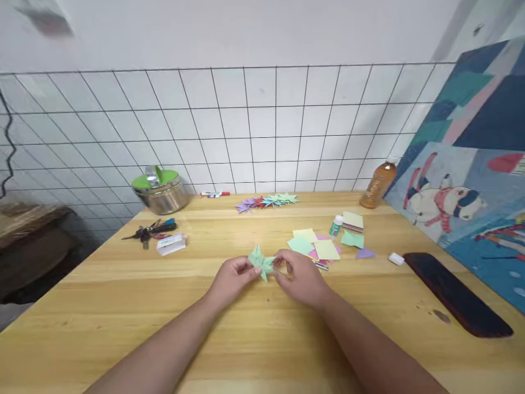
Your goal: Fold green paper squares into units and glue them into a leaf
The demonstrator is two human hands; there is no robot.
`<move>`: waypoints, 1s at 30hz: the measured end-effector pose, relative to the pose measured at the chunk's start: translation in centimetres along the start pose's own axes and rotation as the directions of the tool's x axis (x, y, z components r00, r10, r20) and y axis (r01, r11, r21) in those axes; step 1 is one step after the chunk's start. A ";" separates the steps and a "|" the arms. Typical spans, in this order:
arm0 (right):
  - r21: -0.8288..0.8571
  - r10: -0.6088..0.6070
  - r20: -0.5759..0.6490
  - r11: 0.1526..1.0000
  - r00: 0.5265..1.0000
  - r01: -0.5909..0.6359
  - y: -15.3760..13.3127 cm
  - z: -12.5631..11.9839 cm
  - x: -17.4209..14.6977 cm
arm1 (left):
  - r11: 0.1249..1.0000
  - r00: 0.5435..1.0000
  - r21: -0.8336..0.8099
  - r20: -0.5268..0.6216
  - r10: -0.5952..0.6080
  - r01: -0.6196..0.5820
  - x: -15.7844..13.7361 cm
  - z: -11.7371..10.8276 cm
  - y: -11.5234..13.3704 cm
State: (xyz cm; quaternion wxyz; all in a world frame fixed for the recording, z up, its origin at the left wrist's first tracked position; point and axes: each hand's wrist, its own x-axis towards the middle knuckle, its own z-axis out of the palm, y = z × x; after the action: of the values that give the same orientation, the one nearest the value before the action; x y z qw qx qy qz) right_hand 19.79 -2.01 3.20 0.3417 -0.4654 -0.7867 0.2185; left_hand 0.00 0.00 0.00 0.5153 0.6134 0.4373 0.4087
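Between my two hands, just above the wooden table (197,328), is a pale green folded paper star (261,262) with pointed petals. My left hand (234,278) pinches its left side, thumb in front and fingers behind. On the other side, my right hand (299,274) has its thumb and index finger at the star's right point. Colourful folded paper stars (268,202) lie in a row near the wall. Loose square sheets of paper (314,246) are spread just beyond my right hand, with a glue stick (336,226) beside them.
On the left stand a steel pot with a green lid (159,189), keys (150,232) and a small white box (171,244). A marker (215,193) lies by the wall. Rightward are a drink bottle (378,185), a paper stack (353,221), an eraser (396,259) and a dark long object (455,295).
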 end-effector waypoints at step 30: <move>-0.034 0.044 -0.099 0.998 0.994 -0.048 -0.3 2.0 0.3 | 0.998 0.987 0.062 -0.153 0.040 -0.031 -0.4 0.5 0.8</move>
State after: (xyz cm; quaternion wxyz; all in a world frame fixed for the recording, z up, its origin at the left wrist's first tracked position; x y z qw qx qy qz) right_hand 18.00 -1.96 2.13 0.3663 -0.4997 -0.7619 0.1888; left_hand 0.50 -0.56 0.71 0.4541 0.6026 0.4770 0.4508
